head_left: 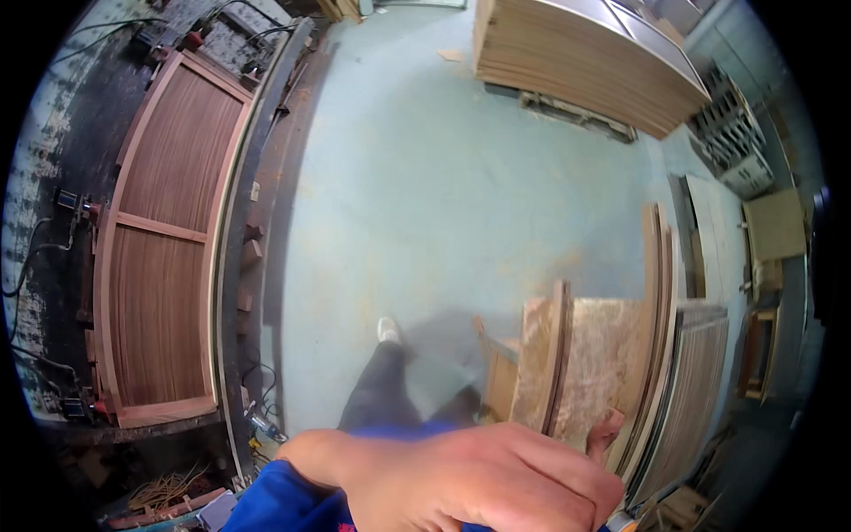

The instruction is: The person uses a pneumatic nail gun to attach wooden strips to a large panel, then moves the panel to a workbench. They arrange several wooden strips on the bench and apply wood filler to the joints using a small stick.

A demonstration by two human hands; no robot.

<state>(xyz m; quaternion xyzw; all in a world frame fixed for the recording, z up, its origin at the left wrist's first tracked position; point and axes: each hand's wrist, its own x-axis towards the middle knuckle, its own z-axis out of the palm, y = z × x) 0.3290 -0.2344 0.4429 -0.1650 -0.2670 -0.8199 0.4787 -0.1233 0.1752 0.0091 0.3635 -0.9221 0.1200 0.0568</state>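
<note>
Pale floor (425, 195) fills the middle; one framed panel (164, 310) with two insets lies on the dark surface (80, 168) at left, grey slatted crates (736, 142) (contents indistinct) at upper right. Lower centre, the left hand (470, 474) arches back-up, fingers bent, grip hidden; lower right, the right hand (605, 433) is at upright boards (658, 301), clamped or not I cannot tell.
</note>
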